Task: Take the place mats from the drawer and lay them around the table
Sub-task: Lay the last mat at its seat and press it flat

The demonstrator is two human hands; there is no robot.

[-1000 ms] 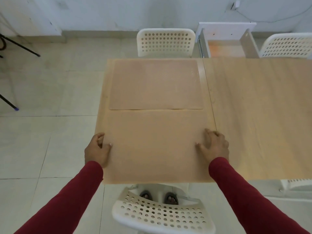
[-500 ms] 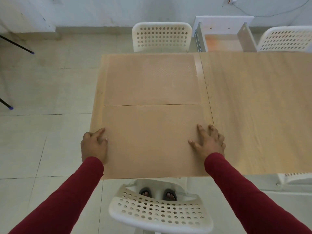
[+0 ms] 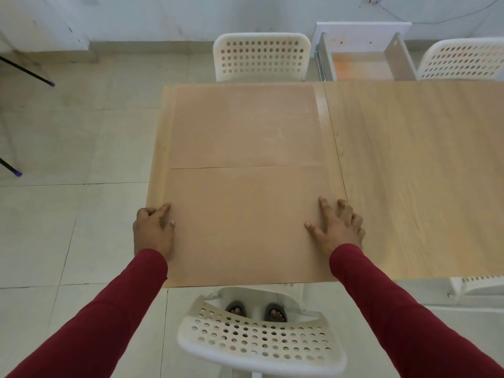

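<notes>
Two tan rectangular place mats laid, right table half bare.
Left hand (image 3: pixel 152 230) and right hand (image 3: pixel 338 227) rest flat, released, on the near mat (image 3: pixel 245 227); far mat (image 3: pixel 245 126) done.

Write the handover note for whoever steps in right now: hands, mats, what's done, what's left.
Left hand: open, flat on the left edge of the near mat, no grip.
Right hand: open, fingers spread on that mat's right edge.
Far mat lies flat by the far chair; its near edge meets the near mat.
Both mats sit on the left part of the table; the right part is bare.
Drawer stands open; whether more mats are inside cannot be told.
Left: lift hands, check the drawer, lay mats at the remaining seats.
</notes>
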